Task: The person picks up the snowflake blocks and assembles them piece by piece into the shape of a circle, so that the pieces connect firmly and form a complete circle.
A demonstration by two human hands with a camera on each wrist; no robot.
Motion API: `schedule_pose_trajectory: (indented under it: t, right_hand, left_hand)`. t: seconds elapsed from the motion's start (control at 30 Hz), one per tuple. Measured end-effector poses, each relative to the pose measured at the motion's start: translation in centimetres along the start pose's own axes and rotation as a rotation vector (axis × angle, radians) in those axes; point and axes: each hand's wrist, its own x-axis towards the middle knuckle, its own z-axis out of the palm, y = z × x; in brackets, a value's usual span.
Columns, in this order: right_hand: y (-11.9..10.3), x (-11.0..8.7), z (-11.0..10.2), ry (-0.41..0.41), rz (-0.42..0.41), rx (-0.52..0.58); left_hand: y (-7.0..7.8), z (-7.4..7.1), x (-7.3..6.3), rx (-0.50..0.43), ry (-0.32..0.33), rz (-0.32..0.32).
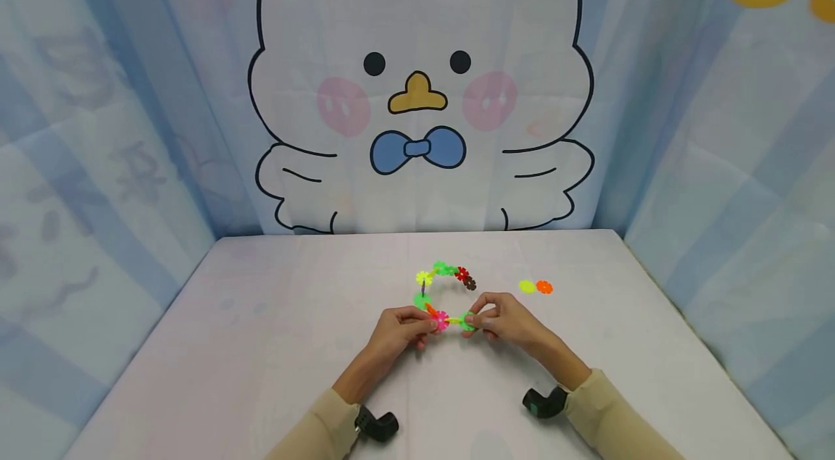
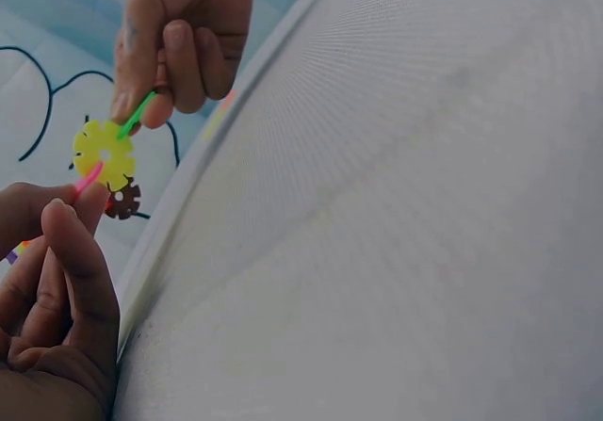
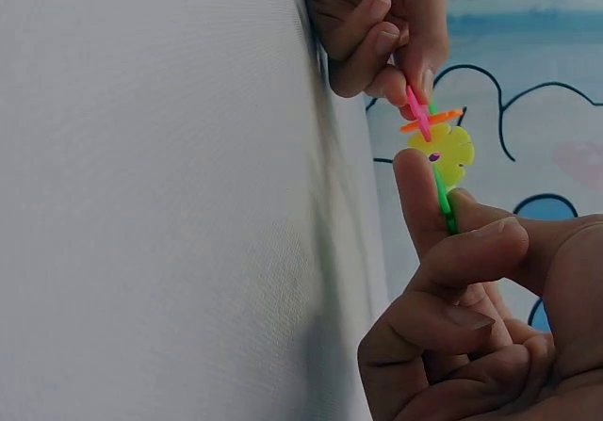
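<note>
A curved chain of flower-shaped plastic snowflake discs runs from a brown disc through red, green, yellow, purple and orange ones to the near side. My left hand pinches a pink disc of this chain between thumb and fingers. Between the hands, a yellow disc joins the pink one to a green disc. My right hand pinches that green disc by its edge. In the right wrist view an orange disc crosses near the pink one.
Two loose discs, a yellow one and an orange one, lie on the white table beyond the right hand. A curtain with a cartoon bird hangs behind the table. Each wrist wears a black device.
</note>
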Motion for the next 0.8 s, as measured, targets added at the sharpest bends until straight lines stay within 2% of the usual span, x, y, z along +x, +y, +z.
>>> schedule_pose_trajectory:
  t: [0.63, 0.8]
  right_hand:
    - [0.01, -0.22, 0.55, -0.011, -0.038, 0.026]
    - [0.18, -0.14, 0.38, -0.029, -0.017, 0.050]
  left_hand:
    - [-0.07, -0.04, -0.06, -0.008, 0.005, 0.005]
    - [-0.28, -0.02, 0.10, -0.034, 0.004, 0.020]
